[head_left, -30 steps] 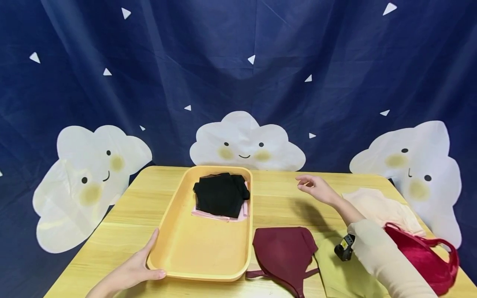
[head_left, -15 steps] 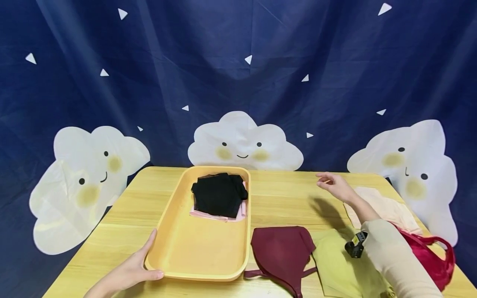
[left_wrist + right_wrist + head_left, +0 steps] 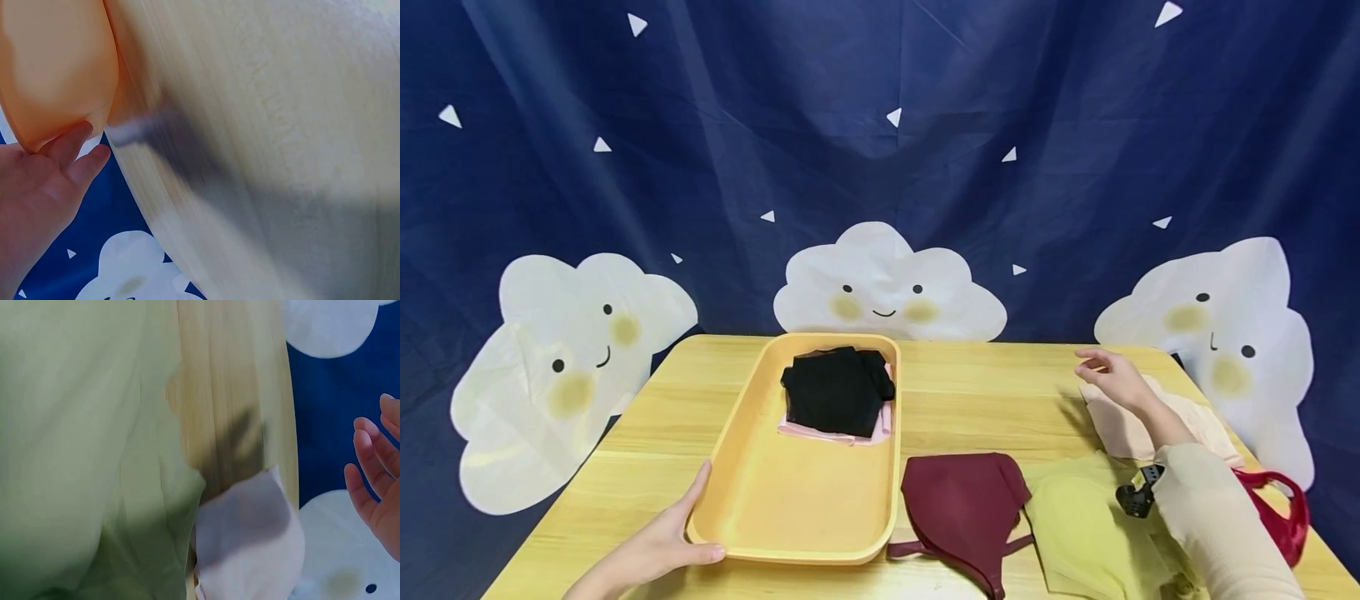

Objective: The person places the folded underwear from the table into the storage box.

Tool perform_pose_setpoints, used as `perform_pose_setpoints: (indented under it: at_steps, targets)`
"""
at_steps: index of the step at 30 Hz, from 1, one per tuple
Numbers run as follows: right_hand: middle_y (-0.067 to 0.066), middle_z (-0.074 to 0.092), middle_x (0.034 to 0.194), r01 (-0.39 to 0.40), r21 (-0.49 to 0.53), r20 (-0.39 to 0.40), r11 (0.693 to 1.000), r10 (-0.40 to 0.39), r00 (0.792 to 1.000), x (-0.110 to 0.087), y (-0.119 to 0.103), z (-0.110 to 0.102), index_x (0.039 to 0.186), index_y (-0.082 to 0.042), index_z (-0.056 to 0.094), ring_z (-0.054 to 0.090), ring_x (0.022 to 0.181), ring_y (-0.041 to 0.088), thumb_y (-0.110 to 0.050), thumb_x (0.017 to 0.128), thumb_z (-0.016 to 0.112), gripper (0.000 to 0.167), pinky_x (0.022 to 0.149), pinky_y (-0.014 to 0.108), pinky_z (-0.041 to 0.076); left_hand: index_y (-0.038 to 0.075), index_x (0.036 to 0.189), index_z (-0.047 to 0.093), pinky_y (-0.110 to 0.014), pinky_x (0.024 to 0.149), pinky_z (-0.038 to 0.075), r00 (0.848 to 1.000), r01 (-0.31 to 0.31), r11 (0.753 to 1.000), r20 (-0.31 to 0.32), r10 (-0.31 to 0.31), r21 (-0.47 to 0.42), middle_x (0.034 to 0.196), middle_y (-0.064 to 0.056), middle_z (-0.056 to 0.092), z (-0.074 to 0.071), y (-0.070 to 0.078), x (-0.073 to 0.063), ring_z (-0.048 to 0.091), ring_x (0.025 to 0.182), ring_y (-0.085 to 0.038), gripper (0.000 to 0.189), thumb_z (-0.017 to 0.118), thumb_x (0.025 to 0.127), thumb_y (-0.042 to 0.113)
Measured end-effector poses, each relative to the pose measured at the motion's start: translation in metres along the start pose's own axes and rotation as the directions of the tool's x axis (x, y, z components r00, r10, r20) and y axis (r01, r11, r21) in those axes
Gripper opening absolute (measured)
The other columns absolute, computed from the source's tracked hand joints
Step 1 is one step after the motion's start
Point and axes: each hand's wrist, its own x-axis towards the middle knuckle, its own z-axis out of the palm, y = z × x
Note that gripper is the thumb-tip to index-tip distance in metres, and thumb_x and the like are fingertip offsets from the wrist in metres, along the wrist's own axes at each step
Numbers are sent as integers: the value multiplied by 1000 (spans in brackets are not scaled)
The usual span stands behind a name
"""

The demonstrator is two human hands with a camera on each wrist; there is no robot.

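Here, left hand [image 3: 655, 537], fingers extended, touches tray [image 3: 812, 500]; right hand [image 3: 1122, 381], fingers loose, hovers beyond maroon bra [image 3: 966, 508] and yellow cloth [image 3: 1081, 529].

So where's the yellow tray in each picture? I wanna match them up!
Head: the yellow tray is left of the middle, with the left hand touching its near left corner.
Left wrist: top left of the picture, looking more orange, above that same hand.
Right wrist: it's not in this one.
Shared landmark: the wooden table, which shows in all three views.
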Motion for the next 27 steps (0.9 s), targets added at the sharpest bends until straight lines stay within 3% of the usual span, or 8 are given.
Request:
perform_pose_setpoints:
  at_steps: [5, 8, 10, 13, 18, 21, 25, 27]
  targets:
    - [31, 56, 108, -31, -14, 6, 999, 31, 999, -5, 6, -8, 124, 13, 45, 56, 92, 33, -15, 93, 50, 42, 65, 21, 46, -4, 140, -17, -38, 102, 24, 1000, 2, 1000, -5, -2, 3, 143, -37, -9, -1, 0, 0, 6, 129, -49, 104, 66, 83, 20]
    - [32, 56, 107, -44, -32, -4, 999, 44, 999, -8, 11, -12, 123, 14, 45, 55, 93, 34, -15, 93, 50, 42, 65, 21, 46, -5, 140, -17, -43, 102, 24, 1000, -5, 1000, -11, 5, 16, 143, -37, -8, -1, 0, -1, 7, 129, -50, 104, 67, 82, 20]
    - [33, 57, 106, -54, -50, -13, 997, 53, 998, -9, 15, -15, 122, 15, 45, 55, 93, 37, -15, 93, 50, 42, 66, 23, 46, -5, 140, -17, -55, 98, 17, 1000, -7, 1000, -9, 7, 18, 143, -38, -8, -1, 0, -1, 6, 129, -51, 105, 67, 83, 21]
    - [34, 57, 103, -75, -79, -25, 994, 73, 997, -14, 23, -18, 120, 16, 45, 55, 94, 43, -15, 92, 50, 42, 67, 27, 45, -5, 140, -18, -55, 98, 18, 1000, -4, 1000, -5, 4, 10, 142, -38, -9, -1, 0, -1, 6, 129, -51, 105, 66, 83, 21]
    - [37, 54, 106, -133, -123, -38, 983, 129, 991, -23, 38, -24, 120, 17, 44, 51, 96, 48, -17, 92, 49, 44, 71, 39, 47, -4, 139, -20, -38, 102, 27, 1000, 5, 999, 12, -5, -42, 143, -37, -11, -2, 0, -2, 5, 130, -49, 105, 66, 83, 19]
    - [42, 45, 114, -188, -131, -28, 973, 186, 982, -29, 47, -28, 122, 18, 41, 45, 102, 53, -20, 94, 46, 48, 79, 51, 43, -2, 140, -20, -17, 99, 27, 1000, 22, 997, 13, -21, -74, 144, -34, -13, -2, 0, -2, 3, 131, -46, 106, 66, 83, 19]
    - [48, 31, 121, -269, -143, -12, 952, 271, 963, -38, 57, -34, 125, 21, 32, 32, 109, 58, -25, 95, 42, 56, 88, 61, 31, -1, 141, -19, -7, 94, 21, 1000, 25, 998, -4, -25, -59, 145, -32, -12, -1, 1, -2, 2, 131, -44, 106, 67, 81, 19]
    - [48, 26, 123, -317, -148, 3, 937, 321, 947, -43, 61, -36, 128, 22, 24, 22, 113, 61, -29, 94, 41, 63, 91, 64, 24, -1, 141, -18, -10, 97, 20, 1000, 20, 999, -8, -20, -42, 145, -32, -12, -1, 1, -2, 1, 131, -44, 106, 68, 81, 19]
